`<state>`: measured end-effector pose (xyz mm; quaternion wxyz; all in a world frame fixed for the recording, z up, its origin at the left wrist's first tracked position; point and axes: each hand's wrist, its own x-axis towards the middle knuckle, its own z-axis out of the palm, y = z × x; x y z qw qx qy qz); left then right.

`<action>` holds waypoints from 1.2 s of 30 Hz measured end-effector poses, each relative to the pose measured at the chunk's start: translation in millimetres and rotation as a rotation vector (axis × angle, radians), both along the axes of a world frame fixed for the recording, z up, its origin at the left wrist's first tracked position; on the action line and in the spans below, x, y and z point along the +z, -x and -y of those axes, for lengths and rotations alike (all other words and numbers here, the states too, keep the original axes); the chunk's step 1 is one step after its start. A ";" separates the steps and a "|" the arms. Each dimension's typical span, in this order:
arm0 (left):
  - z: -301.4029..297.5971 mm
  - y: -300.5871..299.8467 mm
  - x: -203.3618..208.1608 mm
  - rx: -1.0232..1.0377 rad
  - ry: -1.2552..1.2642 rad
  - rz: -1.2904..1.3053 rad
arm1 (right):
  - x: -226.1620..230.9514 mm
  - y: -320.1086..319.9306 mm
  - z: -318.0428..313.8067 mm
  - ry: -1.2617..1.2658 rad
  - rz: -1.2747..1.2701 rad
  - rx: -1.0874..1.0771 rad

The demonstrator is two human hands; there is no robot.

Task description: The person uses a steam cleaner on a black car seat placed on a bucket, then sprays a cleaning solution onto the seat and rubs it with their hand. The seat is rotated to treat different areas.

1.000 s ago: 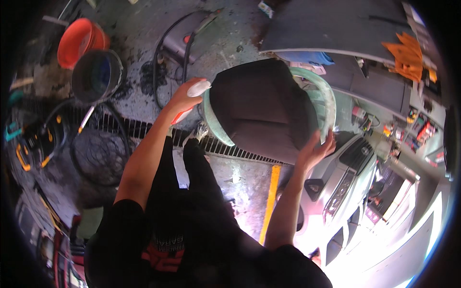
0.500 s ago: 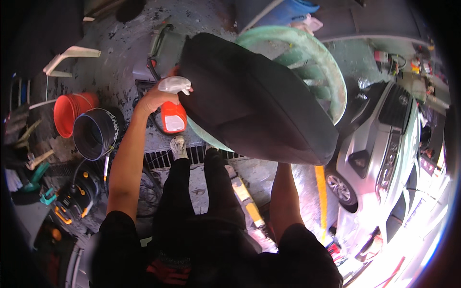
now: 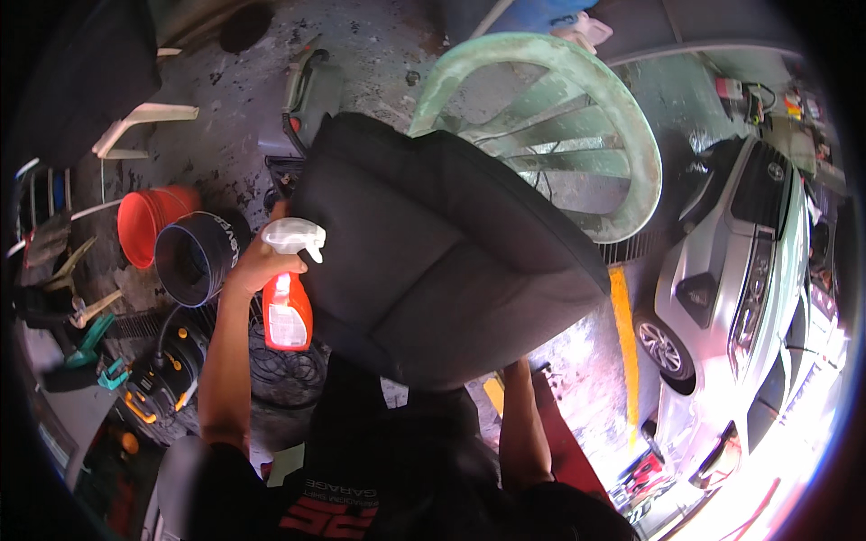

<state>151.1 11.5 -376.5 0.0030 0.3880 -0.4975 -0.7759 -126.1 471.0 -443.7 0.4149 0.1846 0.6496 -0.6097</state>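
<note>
A black car seat cushion (image 3: pixel 442 243) is held up in front of my body, its broad padded face turned upward. My left hand (image 3: pixel 257 270) is wrapped round the neck of a red spray bottle (image 3: pixel 287 316) with a white trigger head, and is pressed against the cushion's left edge. From below, my right hand (image 3: pixel 516 371) supports the cushion's near right edge. Its fingers are mostly hidden under the cushion. Just beyond the cushion is a worn pale green plastic chair (image 3: pixel 642 153) with a slatted back.
At left are a red bucket (image 3: pixel 149 225), a black bucket (image 3: pixel 180 266) and a black and yellow machine (image 3: pixel 162 383) with a hose. A silver car (image 3: pixel 699 279) stands at right, beside a yellow floor stripe (image 3: pixel 624 343). A grey machine (image 3: pixel 316 95) sits beyond the cushion.
Both hands have brought the cushion off the green chair and closer to my body, tilting its face up. The spray bottle moved along with my left hand. More of the chair shows now.
</note>
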 end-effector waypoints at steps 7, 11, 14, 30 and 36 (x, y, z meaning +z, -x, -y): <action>-49.0 -31.8 -60.8 0.102 -0.292 0.056 | 77.6 18.6 11.7 -0.147 -0.407 0.335; -99.4 -23.9 -133.5 0.238 -0.410 -0.165 | 118.1 60.6 72.5 -0.160 -0.609 0.007; -137.4 2.0 -154.8 0.336 -0.602 -0.242 | 183.8 117.3 138.6 -0.420 -0.623 0.557; -175.8 181.1 -142.8 0.287 -0.360 -0.161 | 170.5 212.0 310.4 -0.709 -1.168 1.040; -189.8 157.3 -119.3 0.234 -0.103 -0.201 | 184.7 185.4 268.3 -0.609 -1.441 0.782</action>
